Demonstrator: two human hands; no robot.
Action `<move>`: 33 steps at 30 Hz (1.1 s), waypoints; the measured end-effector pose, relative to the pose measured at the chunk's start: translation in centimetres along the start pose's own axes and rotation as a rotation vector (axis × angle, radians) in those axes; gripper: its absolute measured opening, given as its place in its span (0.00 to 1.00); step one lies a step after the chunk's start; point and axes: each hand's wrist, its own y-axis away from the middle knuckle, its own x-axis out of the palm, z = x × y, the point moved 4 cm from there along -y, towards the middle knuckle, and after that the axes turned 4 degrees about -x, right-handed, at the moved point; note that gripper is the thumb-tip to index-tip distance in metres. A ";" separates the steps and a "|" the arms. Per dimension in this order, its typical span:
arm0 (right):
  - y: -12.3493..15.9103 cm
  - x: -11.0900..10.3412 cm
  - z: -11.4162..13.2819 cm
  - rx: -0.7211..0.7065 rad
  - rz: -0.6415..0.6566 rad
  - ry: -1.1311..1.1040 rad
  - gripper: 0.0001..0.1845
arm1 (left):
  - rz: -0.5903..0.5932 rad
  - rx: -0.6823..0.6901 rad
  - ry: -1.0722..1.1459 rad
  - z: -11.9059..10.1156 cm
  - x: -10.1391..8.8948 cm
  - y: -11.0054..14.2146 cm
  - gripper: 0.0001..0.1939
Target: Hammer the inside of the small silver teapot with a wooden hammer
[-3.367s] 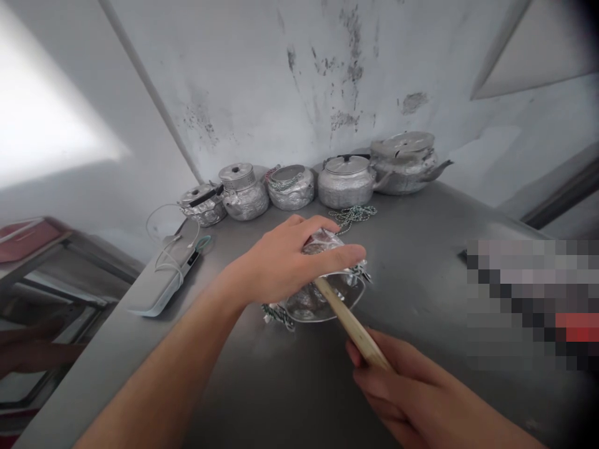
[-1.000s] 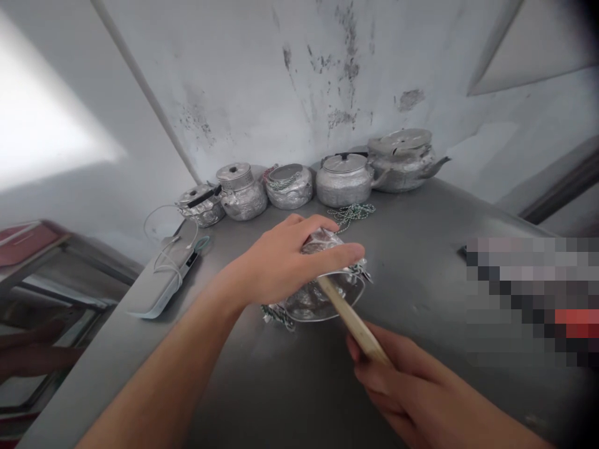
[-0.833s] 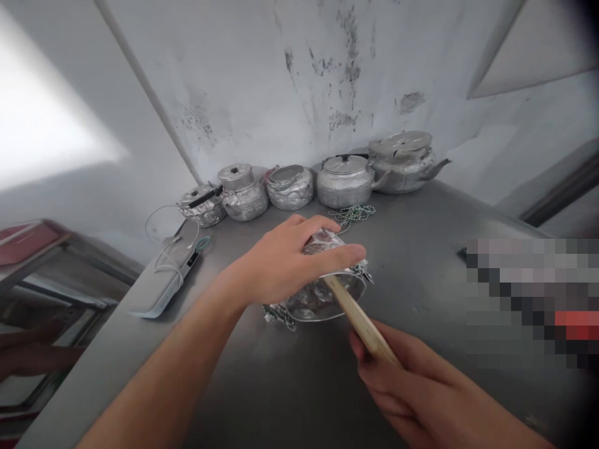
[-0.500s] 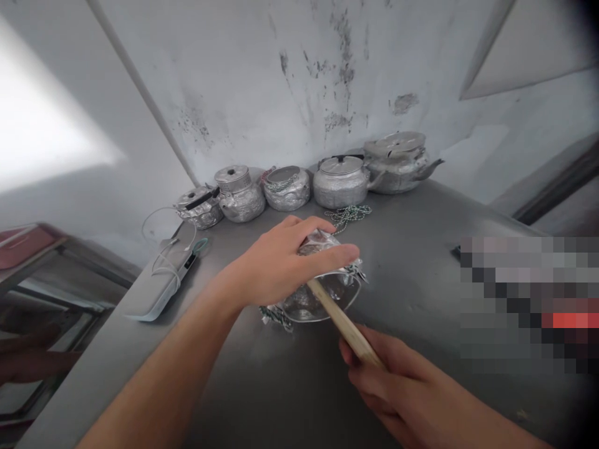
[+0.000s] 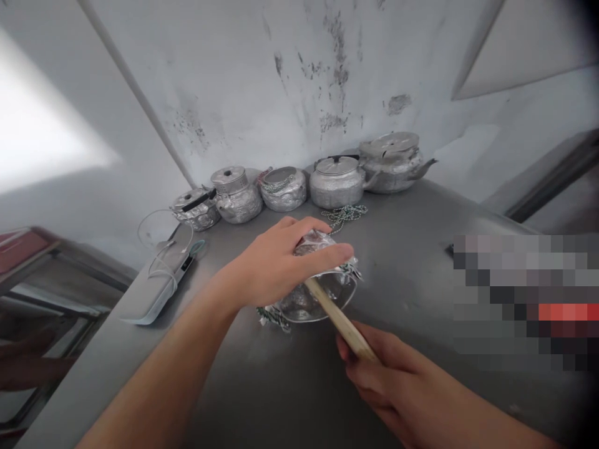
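A small dented, silvery aluminium pot [image 5: 334,287] lies tipped on the table, its round opening facing me. Green-and-white cord [image 5: 274,317] is tied about its sides. My left hand [image 5: 281,262] is wrapped over the top of the pot, thumb and fingers gripping its wall. In my right hand [image 5: 374,368] is a pale wooden stick [image 5: 339,321], held in closed fingers. Its far end reaches the pot's opening, under my left hand; the tip is hidden there, so I cannot tell whether it touches the inside.
Along the wall stand several dented aluminium kettles, among them a lidded kettle [image 5: 337,184] and a large kettle [image 5: 393,165]. Loose cord [image 5: 345,215] lies before them. A power bank with a white cable [image 5: 159,287] rests on the grey table [image 5: 421,299] at left. Something pixelated lies right.
The view has shifted slightly, so everything sits a little further left. Both hands keep the same holds on the pot and the stick.
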 end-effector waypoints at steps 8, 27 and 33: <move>-0.2 0.1 -0.1 0.042 0.013 0.040 0.02 | 0.000 -0.003 0.010 -0.1 0.0 0.0 0.31; -0.4 0.0 0.2 -0.001 0.085 0.101 0.09 | 0.006 -0.003 0.024 -0.1 0.1 -0.1 0.32; -0.1 0.1 0.3 0.054 0.047 0.116 0.10 | 0.014 -0.009 0.026 0.0 0.1 -0.1 0.31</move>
